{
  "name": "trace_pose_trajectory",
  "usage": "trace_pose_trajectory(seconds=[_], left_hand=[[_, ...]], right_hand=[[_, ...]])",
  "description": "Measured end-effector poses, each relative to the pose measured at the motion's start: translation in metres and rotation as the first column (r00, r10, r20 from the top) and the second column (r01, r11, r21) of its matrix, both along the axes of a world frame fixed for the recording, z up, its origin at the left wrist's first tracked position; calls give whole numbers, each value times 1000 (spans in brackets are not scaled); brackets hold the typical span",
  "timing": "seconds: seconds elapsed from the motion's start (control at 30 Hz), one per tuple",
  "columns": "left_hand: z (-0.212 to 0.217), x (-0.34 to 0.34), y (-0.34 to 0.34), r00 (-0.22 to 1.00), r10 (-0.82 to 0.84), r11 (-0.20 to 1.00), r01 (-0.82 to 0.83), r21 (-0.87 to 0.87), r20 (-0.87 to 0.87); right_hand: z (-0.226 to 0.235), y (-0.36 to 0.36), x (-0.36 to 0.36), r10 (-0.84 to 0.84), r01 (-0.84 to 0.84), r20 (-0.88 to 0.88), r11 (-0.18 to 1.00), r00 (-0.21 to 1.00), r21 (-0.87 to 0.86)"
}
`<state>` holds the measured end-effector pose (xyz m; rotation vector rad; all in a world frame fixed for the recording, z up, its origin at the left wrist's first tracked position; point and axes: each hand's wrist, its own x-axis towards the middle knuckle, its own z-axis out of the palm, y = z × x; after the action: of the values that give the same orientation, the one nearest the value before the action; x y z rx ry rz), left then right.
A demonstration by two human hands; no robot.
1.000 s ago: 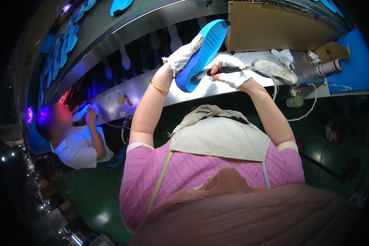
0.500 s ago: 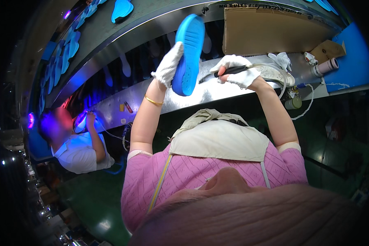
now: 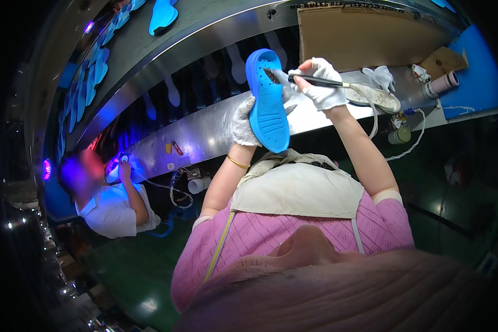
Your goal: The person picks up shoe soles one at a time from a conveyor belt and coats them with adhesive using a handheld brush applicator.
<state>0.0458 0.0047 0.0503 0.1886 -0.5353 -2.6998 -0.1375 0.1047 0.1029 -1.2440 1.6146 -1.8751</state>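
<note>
The left hand [image 3: 244, 123], in a white glove, grips a blue shoe sole [image 3: 268, 99] from its left side, fingers wrapped around the edge, and holds it upright in the air above the near edge of the metal worktop [image 3: 205, 133], toe end up and tread side facing the camera. The right hand [image 3: 321, 83], also in a white glove, pinches a thin dark brush [image 3: 307, 80] between closed fingers, and the brush tip touches the upper part of the sole, where a dark smear shows. A pale cord runs from the rear of the brush down toward the right end of the worktop. Just to the right of the right hand, a worn whitish sole [image 3: 373, 97] lies flat on the worktop with a crumpled white glove [image 3: 379, 74] beside it. Farther toward the right end lies a white roll [image 3: 441, 84] next to a small cardboard box [image 3: 445, 58], and a large sheet of cardboard [image 3: 359, 33] stands along the far edge. A small jar [image 3: 399, 134] hangs just below the near edge. At the far left end of the worktop another person in a white shirt [image 3: 113, 210] bends over a violet light, one hand raised. More blue soles [image 3: 163, 14] lie on the belt beyond the worktop.
</note>
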Motion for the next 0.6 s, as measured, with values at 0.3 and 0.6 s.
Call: trace_pose_trajectory(seconds=[0.3, 0.6], left_hand=[[2, -24, 6, 996, 65, 995, -70, 77, 54], [8, -29, -8, 973, 229, 973, -228, -30, 17]], right_hand=[[7, 9, 37, 80, -86, 115, 995, 990, 43], [4, 16, 53, 194, -194, -49, 981, 980, -9]])
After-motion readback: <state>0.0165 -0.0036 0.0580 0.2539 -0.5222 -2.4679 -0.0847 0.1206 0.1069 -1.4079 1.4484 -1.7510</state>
